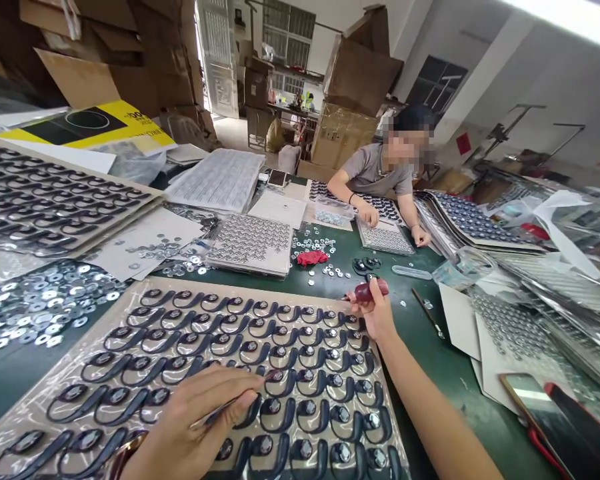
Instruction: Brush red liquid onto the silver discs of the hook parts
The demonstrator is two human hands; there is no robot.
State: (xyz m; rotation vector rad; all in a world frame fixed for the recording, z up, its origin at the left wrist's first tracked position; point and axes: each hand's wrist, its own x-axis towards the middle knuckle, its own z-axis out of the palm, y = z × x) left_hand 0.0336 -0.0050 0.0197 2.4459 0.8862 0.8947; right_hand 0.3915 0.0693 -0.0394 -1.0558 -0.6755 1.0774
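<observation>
A large tray (100,313) of several dark hook-shaped earpieces, each with a shiny round disc, lies in front of me. My left hand (200,420) rests over its near rows, fingers pinched on thin metal tweezers (220,410) that point toward one earpiece. My right hand (375,310) hovers at the tray's far right corner, closed round a small dark red tool handle (367,291).
Loose silver discs (40,303) lie heaped at left, with more scattered by a red clump (311,257). Other filled trays (40,197) and sheets surround the green table. A person sits across, hands on trays. A phone (545,407) lies at right.
</observation>
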